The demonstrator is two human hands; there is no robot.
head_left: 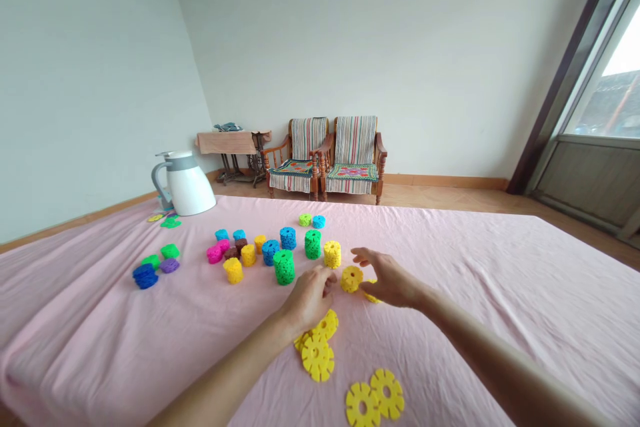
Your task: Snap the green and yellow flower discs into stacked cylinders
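My left hand (313, 297) is just left of a short stack of yellow notched discs (351, 278). Its fingers are curled inward, and whatever they may hold is hidden. On the other side of that stack, my right hand (390, 278) has thumb and fingers apart with nothing between them. Another low pile of yellow discs (373, 293) is partly covered by the right thumb. Behind the hands stands a taller yellow stack (332, 254). Loose yellow discs (318, 357) overlap below my left wrist, and two more discs (363, 405) lie closest to me.
Green stacks (284, 267), blue stacks (271, 253) and small piles in pink (215, 253), brown and yellow stand left of the hands. Dark blue discs (145, 276) sit farther left. A white jug (189, 183) stands at the back left of the pink cloth (475, 260).
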